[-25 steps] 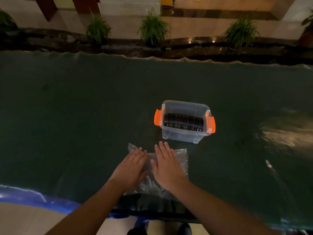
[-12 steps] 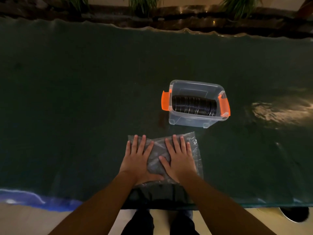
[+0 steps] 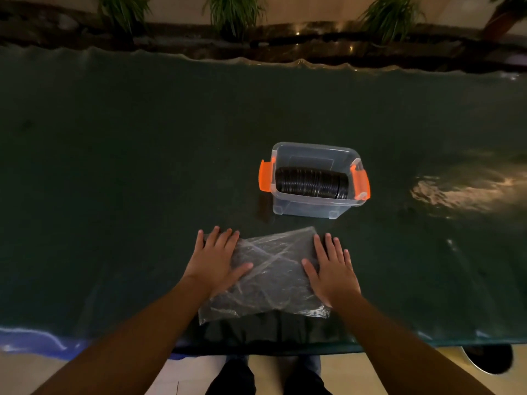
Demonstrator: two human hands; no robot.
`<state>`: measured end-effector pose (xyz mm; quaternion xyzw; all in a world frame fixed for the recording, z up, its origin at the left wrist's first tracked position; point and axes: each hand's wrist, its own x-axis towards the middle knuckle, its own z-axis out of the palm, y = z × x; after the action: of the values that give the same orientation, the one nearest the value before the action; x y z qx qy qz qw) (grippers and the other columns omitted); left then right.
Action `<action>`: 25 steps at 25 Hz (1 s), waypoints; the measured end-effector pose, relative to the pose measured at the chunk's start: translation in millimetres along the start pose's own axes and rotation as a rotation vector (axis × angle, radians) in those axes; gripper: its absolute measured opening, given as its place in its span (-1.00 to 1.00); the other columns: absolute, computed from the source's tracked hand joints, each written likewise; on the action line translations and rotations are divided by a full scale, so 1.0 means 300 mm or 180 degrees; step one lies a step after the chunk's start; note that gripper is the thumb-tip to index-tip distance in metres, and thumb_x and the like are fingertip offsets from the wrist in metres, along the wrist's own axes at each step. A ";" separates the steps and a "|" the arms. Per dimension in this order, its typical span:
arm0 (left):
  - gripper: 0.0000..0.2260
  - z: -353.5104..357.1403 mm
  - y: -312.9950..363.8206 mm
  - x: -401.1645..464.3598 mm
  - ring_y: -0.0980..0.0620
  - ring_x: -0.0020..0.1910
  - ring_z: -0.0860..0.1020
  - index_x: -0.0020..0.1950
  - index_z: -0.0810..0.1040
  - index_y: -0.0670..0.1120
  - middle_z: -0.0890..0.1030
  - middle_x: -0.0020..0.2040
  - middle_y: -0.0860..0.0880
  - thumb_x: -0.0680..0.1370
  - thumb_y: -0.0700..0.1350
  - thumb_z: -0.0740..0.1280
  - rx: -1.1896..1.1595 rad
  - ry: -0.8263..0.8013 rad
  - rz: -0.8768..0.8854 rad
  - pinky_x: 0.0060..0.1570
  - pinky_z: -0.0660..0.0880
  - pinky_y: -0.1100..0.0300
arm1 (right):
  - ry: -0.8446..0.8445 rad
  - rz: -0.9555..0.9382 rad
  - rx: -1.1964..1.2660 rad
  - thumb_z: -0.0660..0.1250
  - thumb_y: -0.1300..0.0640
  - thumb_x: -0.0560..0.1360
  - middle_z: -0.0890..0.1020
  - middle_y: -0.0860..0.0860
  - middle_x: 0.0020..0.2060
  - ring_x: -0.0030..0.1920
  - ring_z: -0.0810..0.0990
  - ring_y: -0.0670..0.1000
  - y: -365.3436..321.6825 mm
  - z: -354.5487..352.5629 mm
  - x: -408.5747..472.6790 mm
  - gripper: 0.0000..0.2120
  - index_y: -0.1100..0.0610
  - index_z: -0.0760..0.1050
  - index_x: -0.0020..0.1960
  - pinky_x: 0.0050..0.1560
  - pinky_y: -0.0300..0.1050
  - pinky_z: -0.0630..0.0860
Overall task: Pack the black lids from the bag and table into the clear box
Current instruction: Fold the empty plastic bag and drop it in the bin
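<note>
A clear box (image 3: 309, 208) with orange side latches stands on the dark green table (image 3: 142, 166). Inside it a row of black lids (image 3: 312, 183) stands on edge, filling its width. In front of the box a flat, creased clear plastic bag (image 3: 271, 277) lies near the table's front edge; I see no lids in it. My left hand (image 3: 215, 260) lies flat on the bag's left edge, fingers spread. My right hand (image 3: 332, 270) lies flat on the bag's right edge, fingers spread. Neither hand holds anything.
The table's far edge is wavy, with a dark ledge and potted plants (image 3: 236, 12) behind it. A bright reflection (image 3: 467, 189) shines on the table at the right. My legs (image 3: 268, 377) show below the front edge. A dark round object (image 3: 490, 359) sits on the floor at lower right.
My hands have slid apart from the middle of the bag to its left and right edges, flattening it. The camera has tilted further down; the box has not moved.
</note>
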<state>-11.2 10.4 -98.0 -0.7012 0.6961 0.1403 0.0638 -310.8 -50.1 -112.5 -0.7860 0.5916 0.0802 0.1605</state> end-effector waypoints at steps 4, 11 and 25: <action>-0.47 -0.073 0.081 0.139 -0.14 0.39 0.32 0.53 0.24 -0.01 0.39 0.44 -0.07 0.60 0.15 0.20 -0.0127 -0.0123 0.0229 0.32 0.38 -0.11 | 0.0304 0.0160 0.0854 -0.07 -0.33 0.61 -0.03 0.06 0.62 0.58 -0.22 0.02 0.049 -0.037 -0.095 -0.29 0.00 -0.13 0.63 0.52 0.02 -0.20; -0.78 -0.202 0.144 0.225 -0.16 0.09 0.56 0.04 0.63 -0.09 0.60 0.07 -0.16 0.54 -0.01 0.28 -0.0140 -0.0898 0.0438 0.11 0.53 -0.01 | 0.0655 0.0228 0.1734 0.02 -0.33 0.60 0.18 -0.01 0.55 0.57 0.02 -0.04 0.047 -0.066 -0.269 -0.35 -0.04 0.06 0.58 0.46 -0.04 0.08; -0.84 -0.738 0.037 -0.132 -0.09 -0.23 0.70 -0.14 0.42 -0.12 0.73 -0.06 -0.21 0.61 -0.30 0.29 -0.4366 0.0584 0.0189 -0.26 0.61 0.19 | -0.1029 0.0747 0.5391 0.50 -0.12 0.46 0.65 0.09 0.14 0.17 0.63 0.12 -0.274 -0.350 -0.189 -0.53 0.12 0.47 0.22 0.20 0.03 0.53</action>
<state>1.9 -15.0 125.4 -0.5728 0.4716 0.4906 -0.4569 -255.2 -14.7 16.5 -0.3151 0.4993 -0.2603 0.7640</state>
